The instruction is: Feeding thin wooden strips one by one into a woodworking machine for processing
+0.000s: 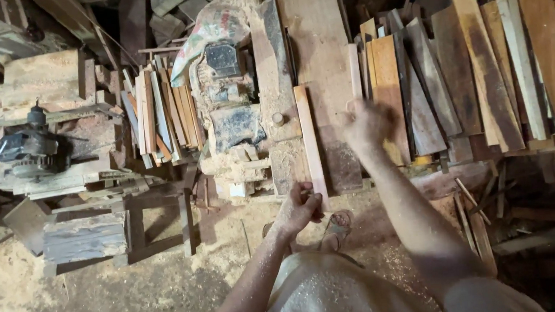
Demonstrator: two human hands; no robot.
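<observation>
While sawdust covers the dirt floor (103,305), the left hand (299,207) pinches the near end of a narrow wooden strip (310,143) lying on the saw bench (312,52); the blurred right hand (367,123), grip unclear, hovers beside stacked planks (477,65).

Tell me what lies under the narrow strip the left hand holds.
The narrow strip lies on the sawdust-covered machine table; the table under it is hidden.
</observation>
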